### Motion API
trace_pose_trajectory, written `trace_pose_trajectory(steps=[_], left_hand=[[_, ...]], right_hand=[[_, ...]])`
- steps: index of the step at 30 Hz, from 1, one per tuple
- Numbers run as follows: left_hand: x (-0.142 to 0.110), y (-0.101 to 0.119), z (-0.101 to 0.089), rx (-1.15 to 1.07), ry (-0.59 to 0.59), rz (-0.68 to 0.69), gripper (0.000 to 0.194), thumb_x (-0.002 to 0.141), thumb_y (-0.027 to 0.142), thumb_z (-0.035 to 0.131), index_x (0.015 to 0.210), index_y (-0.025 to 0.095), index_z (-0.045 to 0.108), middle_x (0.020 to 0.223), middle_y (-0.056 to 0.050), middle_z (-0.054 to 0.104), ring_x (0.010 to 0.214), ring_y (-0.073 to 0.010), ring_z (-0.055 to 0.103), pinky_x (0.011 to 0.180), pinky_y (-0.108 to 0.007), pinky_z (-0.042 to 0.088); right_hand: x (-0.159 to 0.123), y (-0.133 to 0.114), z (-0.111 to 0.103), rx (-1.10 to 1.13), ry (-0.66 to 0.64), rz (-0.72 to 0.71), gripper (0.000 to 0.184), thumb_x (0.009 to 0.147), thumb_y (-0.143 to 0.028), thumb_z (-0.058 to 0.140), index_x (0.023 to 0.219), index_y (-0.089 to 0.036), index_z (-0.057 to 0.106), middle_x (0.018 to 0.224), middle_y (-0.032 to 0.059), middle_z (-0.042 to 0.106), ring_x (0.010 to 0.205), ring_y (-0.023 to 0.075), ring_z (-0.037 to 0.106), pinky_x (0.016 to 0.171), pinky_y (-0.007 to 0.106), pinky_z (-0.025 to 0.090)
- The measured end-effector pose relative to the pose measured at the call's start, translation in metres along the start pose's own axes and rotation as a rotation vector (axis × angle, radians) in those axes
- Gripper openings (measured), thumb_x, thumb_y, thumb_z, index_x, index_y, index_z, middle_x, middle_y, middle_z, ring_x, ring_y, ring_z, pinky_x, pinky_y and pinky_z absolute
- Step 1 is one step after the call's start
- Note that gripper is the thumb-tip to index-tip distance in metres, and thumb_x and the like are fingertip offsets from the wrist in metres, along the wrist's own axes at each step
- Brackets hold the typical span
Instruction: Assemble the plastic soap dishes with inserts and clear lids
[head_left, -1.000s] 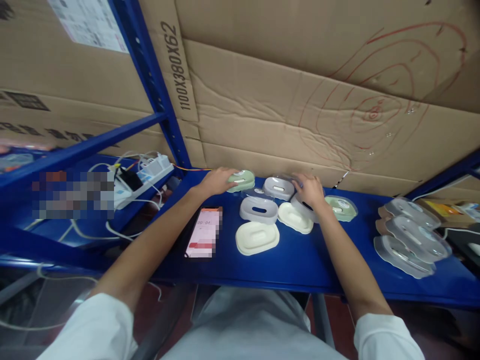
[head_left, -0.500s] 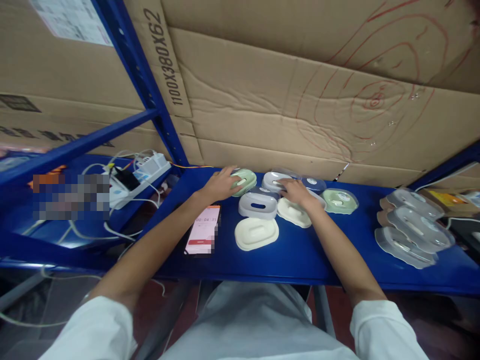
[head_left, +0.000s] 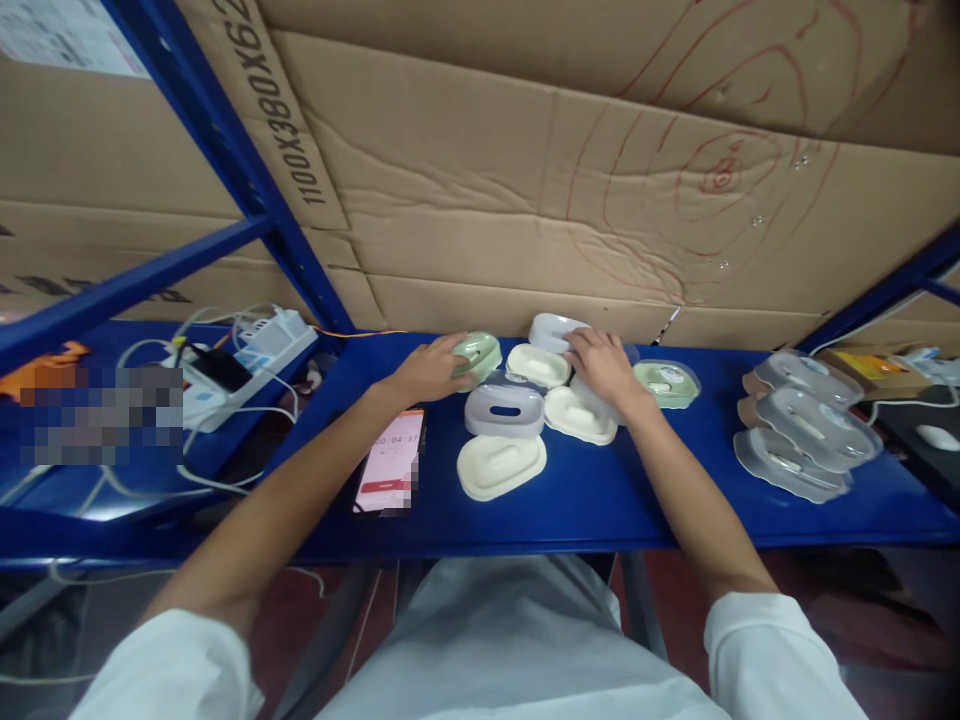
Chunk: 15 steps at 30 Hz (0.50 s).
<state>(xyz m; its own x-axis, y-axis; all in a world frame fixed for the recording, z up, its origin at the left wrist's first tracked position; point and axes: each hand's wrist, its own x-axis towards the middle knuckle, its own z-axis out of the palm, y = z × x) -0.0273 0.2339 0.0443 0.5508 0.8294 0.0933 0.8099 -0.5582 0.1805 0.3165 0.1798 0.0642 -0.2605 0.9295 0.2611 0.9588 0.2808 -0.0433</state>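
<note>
My left hand (head_left: 431, 368) rests at the back of the table, its fingers curled over the near side of a green oval plastic case (head_left: 480, 356). Farther right, my right hand (head_left: 600, 368) grips the edge of a pale grey oval plastic cover (head_left: 553, 332). Just in front of that cover, a cream oval base (head_left: 538, 366) is exposed. Closer to me sits a grey slotted cover (head_left: 504, 412). Two more cream bases, one near (head_left: 501, 466) and one farther right (head_left: 581, 415), lie flat. My right palm partly hides a translucent piece.
A phone (head_left: 390, 462) showing a timer lies left of the parts. Another green case (head_left: 666, 384) is right of my right hand. Several clear-lidded cases (head_left: 814, 430) are piled at the right. A power strip (head_left: 255, 370) with cables is at the left; cardboard (head_left: 465, 180) stands behind.
The pale grey cover has moved back in my right hand, uncovering the cream base in front of it. My left hand stays at the green case. The camera view has shifted slightly.
</note>
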Motion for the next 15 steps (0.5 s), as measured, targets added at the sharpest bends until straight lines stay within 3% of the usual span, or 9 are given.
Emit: trace_pose_trajectory(steps=[3,5,10,13,15], left_hand=[[0.0,-0.006,0.0,-0.059,0.032,0.029,0.037,0.099,0.049,0.056,0.114,0.024,0.081,0.167,-0.006,0.048,0.152,-0.0318,0.049,0.127,-0.049,0.04],[-0.001,-0.012,0.0,-0.105,0.067,0.045,0.043,0.102,0.05,0.049,0.111,0.021,0.08,0.164,-0.007,0.051,0.15,-0.0288,0.051,0.127,-0.044,0.041],[-0.014,-0.03,-0.001,-0.183,0.191,0.007,0.065,0.109,0.05,0.021,0.112,0.013,0.075,0.161,-0.016,0.051,0.148,-0.0243,0.052,0.128,-0.037,0.038],[-0.027,-0.038,0.0,-0.19,0.22,-0.027,0.065,0.109,0.054,0.024,0.108,0.014,0.074,0.163,-0.017,0.049,0.151,-0.0268,0.049,0.13,-0.041,0.036],[-0.035,-0.04,0.001,-0.174,0.223,-0.047,0.059,0.108,0.056,0.031,0.114,0.016,0.074,0.166,-0.014,0.046,0.153,-0.0297,0.047,0.13,-0.047,0.037]], right_hand=[[-0.018,0.008,-0.01,-0.087,0.147,0.031,0.048,0.107,-0.022,0.041,0.151,-0.015,0.058,0.153,0.0203,0.059,0.138,0.0384,0.052,0.114,0.054,0.036],[-0.027,0.009,-0.015,-0.093,0.158,0.036,0.048,0.106,-0.022,0.042,0.15,-0.015,0.06,0.151,0.0195,0.061,0.135,0.0378,0.055,0.11,0.052,0.039],[-0.044,0.003,-0.021,0.005,-0.074,0.049,0.041,0.11,-0.034,0.042,0.137,-0.021,0.07,0.131,0.0141,0.075,0.116,0.0318,0.07,0.099,0.042,0.049],[-0.052,0.005,-0.02,0.005,-0.212,0.1,0.042,0.105,-0.045,0.058,0.138,-0.022,0.069,0.132,0.0145,0.075,0.113,0.0329,0.073,0.095,0.041,0.053],[-0.054,0.008,-0.017,0.021,-0.263,0.101,0.048,0.099,-0.038,0.068,0.144,-0.021,0.065,0.137,0.0146,0.073,0.116,0.0331,0.073,0.095,0.039,0.054]])
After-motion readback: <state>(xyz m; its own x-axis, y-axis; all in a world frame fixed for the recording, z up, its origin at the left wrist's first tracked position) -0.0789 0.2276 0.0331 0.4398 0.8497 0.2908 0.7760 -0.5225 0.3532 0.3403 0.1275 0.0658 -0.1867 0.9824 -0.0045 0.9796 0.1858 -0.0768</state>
